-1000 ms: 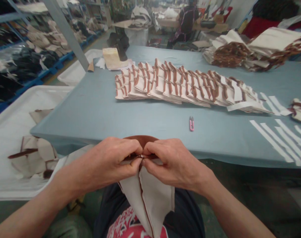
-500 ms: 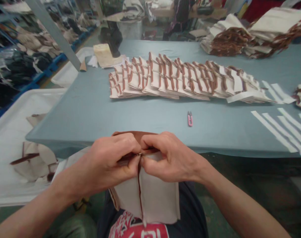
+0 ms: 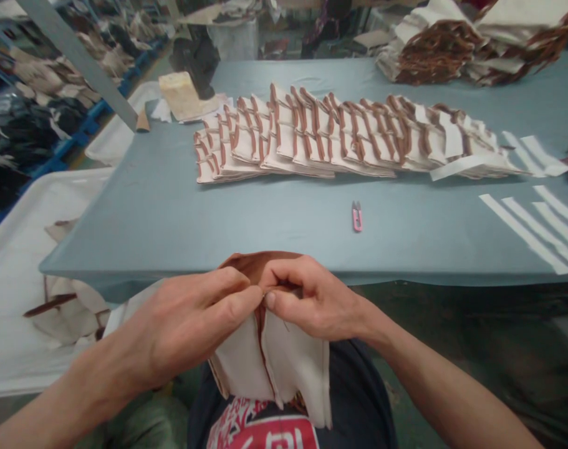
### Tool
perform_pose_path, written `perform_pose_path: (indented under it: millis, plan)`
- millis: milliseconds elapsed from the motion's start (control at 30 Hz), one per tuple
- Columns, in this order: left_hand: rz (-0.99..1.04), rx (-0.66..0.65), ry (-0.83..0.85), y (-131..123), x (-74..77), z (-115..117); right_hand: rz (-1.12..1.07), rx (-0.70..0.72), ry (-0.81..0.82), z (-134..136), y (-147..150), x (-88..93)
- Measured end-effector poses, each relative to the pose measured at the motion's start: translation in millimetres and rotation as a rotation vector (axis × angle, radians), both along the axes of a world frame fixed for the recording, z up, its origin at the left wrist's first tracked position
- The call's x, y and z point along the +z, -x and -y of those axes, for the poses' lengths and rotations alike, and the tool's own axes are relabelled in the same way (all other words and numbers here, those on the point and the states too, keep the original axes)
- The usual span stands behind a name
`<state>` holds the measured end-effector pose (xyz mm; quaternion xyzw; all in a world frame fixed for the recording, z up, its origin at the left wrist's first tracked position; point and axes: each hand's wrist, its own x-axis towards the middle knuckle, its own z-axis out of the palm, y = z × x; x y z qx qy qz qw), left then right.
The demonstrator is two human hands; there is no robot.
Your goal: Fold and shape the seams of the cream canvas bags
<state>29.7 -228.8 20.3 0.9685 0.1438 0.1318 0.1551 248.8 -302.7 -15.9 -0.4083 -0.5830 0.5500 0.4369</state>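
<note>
**Q:** What is the setting?

**A:** A sewing workroom. A blue-grey table (image 3: 284, 249) carries a fanned row of canvas pieces with brown trim (image 3: 340, 134), pink thread snips (image 3: 356, 216) and loose white strips (image 3: 527, 231).

**Q:** The hands?

**A:** Left hand (image 3: 185, 327) and right hand (image 3: 312, 299) are both closed, fingers and thumbs meeting in a pinch at the brown-trimmed top edge of a folded canvas piece (image 3: 274, 362).

**Q:** Position of that piece?

**A:** Held just off the table's near edge, its lower part hanging in front of a dark printed shirt (image 3: 358, 386).
</note>
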Motion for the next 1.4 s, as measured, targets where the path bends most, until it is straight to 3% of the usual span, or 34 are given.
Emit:
perform_pose_path:
  millis: [100, 300, 467, 567, 700, 800, 1067, 1267, 1400]
  plan:
    - [0.010, -0.131, -0.142, -1, -4.0, -4, -0.145, 0.043, 0.155, 1, 1, -8.2]
    - [0.057, -0.149, -0.145, -5, -6.4, -4, -0.286, 0.069, 0.269, -2, 4, -18.5]
    - [0.153, -0.033, 0.049, -6, -3.6, 4, -0.108, 0.089, 0.138, -3, 4, -5.0]
    - [0.116, 0.065, 0.191, -4, 3.1, 8, 0.049, 0.055, -0.035, -1, 3, 8.4]
    - [0.019, 0.034, 0.334, -2, 13.8, 7, 0.307, -0.029, -0.368, 2, 3, 18.6]
    - [-0.054, 0.001, 0.354, -2, 17.6, 4, 0.444, -0.064, -0.504, 5, 3, 19.4]
    - [-0.064, -0.132, 0.273, 6, 17.0, 2, 0.476, -0.019, -0.545, 13, 6, 26.0]
    - [0.107, 0.003, 0.321, -6, 19.1, 20, 0.652, 0.112, -0.570, 23, -3, 44.4]
    - [0.205, 0.048, 0.610, -12, 13.1, 35, 0.526, 0.115, -0.511, 27, -6, 42.8]
